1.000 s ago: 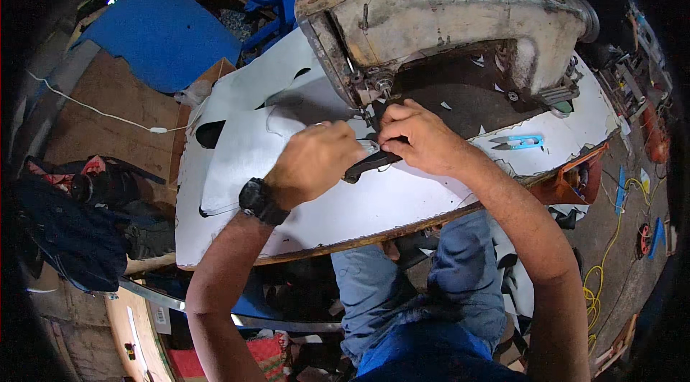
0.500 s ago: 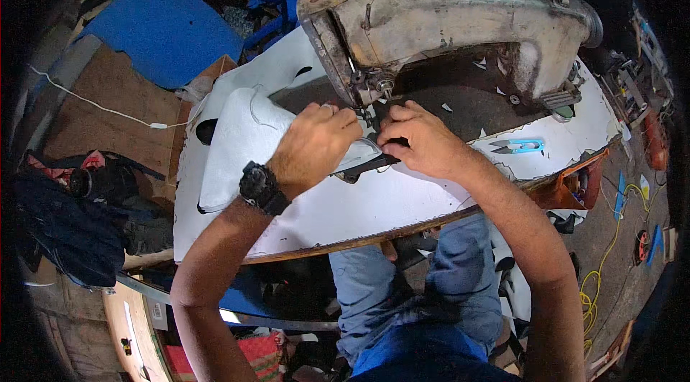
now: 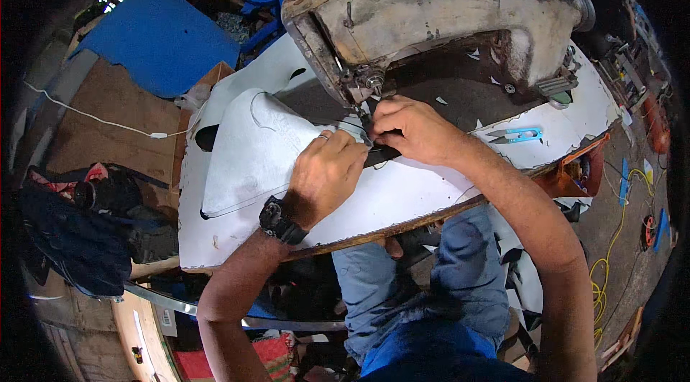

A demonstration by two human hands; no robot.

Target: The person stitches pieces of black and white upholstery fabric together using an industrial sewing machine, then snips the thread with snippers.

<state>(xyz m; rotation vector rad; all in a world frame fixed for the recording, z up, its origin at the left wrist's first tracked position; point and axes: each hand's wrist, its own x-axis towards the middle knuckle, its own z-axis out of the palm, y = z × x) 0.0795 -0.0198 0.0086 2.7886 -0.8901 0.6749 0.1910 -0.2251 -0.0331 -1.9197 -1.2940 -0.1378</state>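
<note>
Grip, pinched or loose, cannot be told: the left hand [image 3: 329,175] lies over the right end of the white fabric [image 3: 248,155], at left on the table [image 3: 413,189], the right hand [image 3: 415,129] curls beside the sewing machine [image 3: 460,8], so flat guiding with fingertips clear seems best.

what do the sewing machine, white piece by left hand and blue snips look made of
Sewing machine: likely painted metal, pale coat worn and stained. White piece: perhaps fabric or synthetic leather, dull and sheet-like. Blue snips: grey blades, probably metal; bright blue handle, possibly plastic.
</note>
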